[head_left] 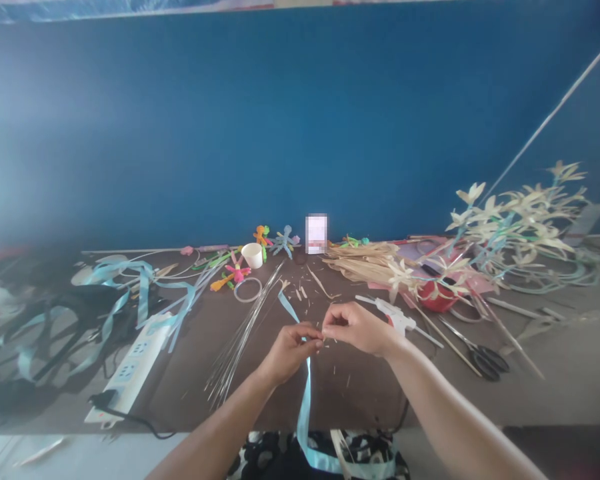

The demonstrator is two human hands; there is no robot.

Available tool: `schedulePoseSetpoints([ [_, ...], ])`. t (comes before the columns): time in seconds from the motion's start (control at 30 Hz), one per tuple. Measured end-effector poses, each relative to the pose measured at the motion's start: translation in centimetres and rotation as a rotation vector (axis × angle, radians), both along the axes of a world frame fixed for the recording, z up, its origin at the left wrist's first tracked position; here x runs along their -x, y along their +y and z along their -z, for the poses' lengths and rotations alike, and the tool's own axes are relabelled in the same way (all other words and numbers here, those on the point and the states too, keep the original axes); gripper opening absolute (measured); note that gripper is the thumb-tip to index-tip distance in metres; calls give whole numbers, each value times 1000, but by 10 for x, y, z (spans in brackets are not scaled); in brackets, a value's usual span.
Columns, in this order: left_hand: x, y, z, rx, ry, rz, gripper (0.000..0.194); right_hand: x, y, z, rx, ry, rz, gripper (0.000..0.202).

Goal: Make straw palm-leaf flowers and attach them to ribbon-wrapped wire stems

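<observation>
Dark brown table (380, 400) against a plain blue wall (300, 120). Nearest: light blue ribbon (304, 407) hanging over the front edge, its upper part running past the fingers and on to a small pale flower. Above the table's middle, left hand (296, 348) and right hand (353, 327) — fingertips nearly meeting, each closed in a pinch; what sits between them is too small to tell. To the left, a white power strip (130, 373) with a black plug in it; nearer the hands, a loose fan of thin wires (240, 333). To the right, black-handled scissors (480, 357) and a white glue gun (397, 317). Farther back, a white cup (253, 255), dried husks (363, 260) and, at far right, a spread of cream flowers (525, 220) — blue-green stems.
</observation>
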State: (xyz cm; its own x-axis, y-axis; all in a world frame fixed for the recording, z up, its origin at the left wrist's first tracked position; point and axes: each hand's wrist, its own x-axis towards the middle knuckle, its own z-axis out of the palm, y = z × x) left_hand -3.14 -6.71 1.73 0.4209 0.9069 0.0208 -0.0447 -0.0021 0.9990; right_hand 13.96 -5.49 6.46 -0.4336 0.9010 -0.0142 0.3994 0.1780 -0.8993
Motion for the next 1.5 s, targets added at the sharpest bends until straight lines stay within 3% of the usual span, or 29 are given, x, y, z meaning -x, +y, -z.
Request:
schedulePoseSetpoints([
  [0.2, 3, 0, -6, -25, 53, 64, 13, 1, 6, 1, 174, -44, -64, 16],
  [0.6, 3, -3, -8, 13, 9, 39, 11, 8, 7, 6, 186, 36, -43, 13],
  [0.8, 4, -2, -4, 36, -61, -55, 8, 9, 8, 15, 435, 356, 124, 23],
  [0.97, 6, 1, 7, 139, -192, -122, 6, 5, -1, 32, 461, 573, 237, 22],
  [1.2, 20, 6, 23, 303, -393, -278, 4, -4, -14, 71, 466, 703, 403, 27],
  [1.33, 30, 9, 27, 336, -472, -366, 6, -8, -12, 79, 394, 567, 405, 27],
  [1.5, 35, 13, 30, 364, -473, -419, 11, -5, -7, 77, 171, 86, 328, 26],
])
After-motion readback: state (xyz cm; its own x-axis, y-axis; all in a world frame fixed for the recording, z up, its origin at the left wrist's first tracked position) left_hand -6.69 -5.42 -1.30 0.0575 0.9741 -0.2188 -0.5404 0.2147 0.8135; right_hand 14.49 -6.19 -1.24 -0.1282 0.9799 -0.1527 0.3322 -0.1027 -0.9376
